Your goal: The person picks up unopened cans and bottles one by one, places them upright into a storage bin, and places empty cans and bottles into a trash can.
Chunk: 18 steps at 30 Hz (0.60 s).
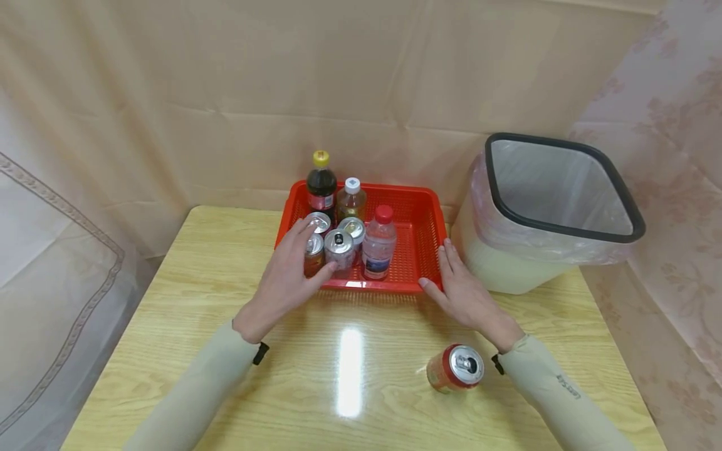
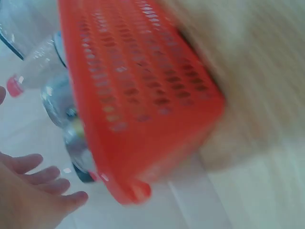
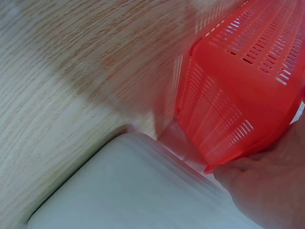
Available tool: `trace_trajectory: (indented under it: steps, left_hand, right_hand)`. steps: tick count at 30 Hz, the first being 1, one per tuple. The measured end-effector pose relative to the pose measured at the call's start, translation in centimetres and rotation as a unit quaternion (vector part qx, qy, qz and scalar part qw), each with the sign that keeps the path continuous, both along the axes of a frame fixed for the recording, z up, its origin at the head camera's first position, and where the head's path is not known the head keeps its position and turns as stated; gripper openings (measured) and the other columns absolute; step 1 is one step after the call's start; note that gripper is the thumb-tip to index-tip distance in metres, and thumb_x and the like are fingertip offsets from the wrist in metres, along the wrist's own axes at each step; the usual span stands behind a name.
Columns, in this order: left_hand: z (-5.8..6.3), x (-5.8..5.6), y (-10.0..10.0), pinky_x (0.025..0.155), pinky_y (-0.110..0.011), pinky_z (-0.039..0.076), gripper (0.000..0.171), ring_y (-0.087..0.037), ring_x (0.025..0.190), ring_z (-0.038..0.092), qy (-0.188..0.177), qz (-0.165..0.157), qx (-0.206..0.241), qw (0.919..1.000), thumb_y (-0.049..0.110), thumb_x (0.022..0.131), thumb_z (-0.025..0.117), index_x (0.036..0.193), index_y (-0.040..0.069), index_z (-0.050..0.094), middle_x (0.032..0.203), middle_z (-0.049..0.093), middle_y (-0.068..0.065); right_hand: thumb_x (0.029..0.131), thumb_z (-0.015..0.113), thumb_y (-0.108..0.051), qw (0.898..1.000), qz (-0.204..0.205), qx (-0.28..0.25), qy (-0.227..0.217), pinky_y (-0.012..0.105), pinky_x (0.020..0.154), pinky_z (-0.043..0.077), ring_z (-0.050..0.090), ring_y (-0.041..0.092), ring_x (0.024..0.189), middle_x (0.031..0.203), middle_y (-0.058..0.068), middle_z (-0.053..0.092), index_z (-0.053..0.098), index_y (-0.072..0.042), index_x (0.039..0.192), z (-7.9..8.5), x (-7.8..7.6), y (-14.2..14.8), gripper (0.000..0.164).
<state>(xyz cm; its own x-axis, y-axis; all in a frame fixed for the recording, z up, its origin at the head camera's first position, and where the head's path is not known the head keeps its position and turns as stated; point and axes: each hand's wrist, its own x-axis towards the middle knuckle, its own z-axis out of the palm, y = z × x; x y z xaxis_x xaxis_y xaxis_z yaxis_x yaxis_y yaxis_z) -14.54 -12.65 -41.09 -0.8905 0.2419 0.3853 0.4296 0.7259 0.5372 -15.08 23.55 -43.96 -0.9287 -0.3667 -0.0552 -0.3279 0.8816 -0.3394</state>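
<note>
A red plastic basket (image 1: 416, 241) stands at the table's back edge, holding several drink cans (image 1: 340, 248) on its left side. With them stand a dark cola bottle with a yellow cap (image 1: 321, 185), a white-capped bottle (image 1: 352, 200) and a clear red-capped water bottle (image 1: 378, 247). My left hand (image 1: 284, 269) hovers over the basket's left side beside the cans, fingers spread and apart from the rim in the left wrist view. My right hand (image 1: 465, 294) rests on the basket's right front corner with its fingers straight; the right wrist view shows it against the rim.
One red and orange can (image 1: 454, 368) stands upright on the wooden table (image 1: 271, 401), near my right wrist. A lined trash bin (image 1: 502, 263) with a black rim stands close to the basket's right side. A beige curtain (image 1: 254, 94) hangs behind.
</note>
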Motion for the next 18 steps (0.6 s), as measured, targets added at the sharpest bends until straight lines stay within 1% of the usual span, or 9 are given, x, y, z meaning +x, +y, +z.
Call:
trace_trajectory:
  steps: [1,5,8,12,16,18]
  left_hand:
    - [-0.4,0.1,-0.5,0.119,-0.058,0.033,0.08,-0.035,0.151,0.031,-0.004,0.009,-0.007,0.9999,0.04,0.092,0.074,0.152,-0.001,0.042,0.163,0.035,-0.018]
    - [-1.5,0.5,-2.4,0.122,-0.062,0.024,0.092,-0.039,0.156,0.017,-0.048,0.041,-0.037,0.9974,0.049,0.093,0.069,0.157,-0.005,0.032,0.169,0.02,-0.019]
    - [-2.4,0.6,-3.4,0.122,-0.065,0.019,0.099,-0.04,0.157,0.011,-0.074,0.057,-0.053,0.9942,0.056,0.095,0.063,0.16,-0.007,0.024,0.171,0.014,-0.021]
    - [-3.5,0.7,-4.4,0.121,-0.068,0.016,0.105,-0.041,0.157,0.007,-0.099,0.066,-0.069,0.9905,0.062,0.096,0.059,0.161,-0.009,0.017,0.171,0.007,-0.022]
    - [-4.2,0.8,-5.0,0.121,-0.068,0.014,0.107,-0.041,0.158,0.003,-0.115,0.068,-0.082,0.9876,0.064,0.096,0.057,0.161,-0.01,0.013,0.172,0.002,-0.022]
    - [-4.5,0.8,-5.2,0.121,-0.068,0.014,0.108,-0.042,0.157,0.003,-0.122,0.068,-0.089,0.9862,0.065,0.097,0.055,0.161,-0.009,0.011,0.172,0.001,-0.022]
  right_hand:
    - [0.105,0.044,-0.06,1.0,0.0,0.001,-0.002,0.057,0.122,0.024,0.01,0.043,0.157,0.171,0.024,-0.001,0.011,0.008,0.161,0.0,0.0,0.0,0.095]
    - [0.104,0.044,-0.061,1.0,-0.003,0.003,-0.008,0.057,0.122,0.024,0.009,0.043,0.157,0.171,0.024,-0.001,0.01,0.008,0.162,0.0,0.0,0.0,0.095]
    - [0.104,0.044,-0.061,1.0,-0.004,0.002,-0.009,0.057,0.122,0.023,0.008,0.043,0.157,0.171,0.024,-0.002,0.01,0.008,0.162,0.0,0.0,0.0,0.095]
    - [0.104,0.045,-0.061,1.0,-0.007,-0.002,-0.012,0.057,0.122,0.023,0.006,0.041,0.157,0.172,0.022,-0.002,0.01,0.006,0.162,0.0,0.0,0.0,0.096]
    - [0.104,0.045,-0.061,1.0,-0.008,-0.003,-0.012,0.057,0.122,0.023,0.006,0.041,0.158,0.172,0.022,-0.002,0.01,0.006,0.162,-0.1,0.0,0.0,0.096]
    - [0.104,0.046,-0.061,1.0,-0.008,-0.003,-0.009,0.057,0.122,0.023,0.006,0.041,0.158,0.172,0.022,-0.002,0.011,0.006,0.162,-0.1,-0.1,0.1,0.096]
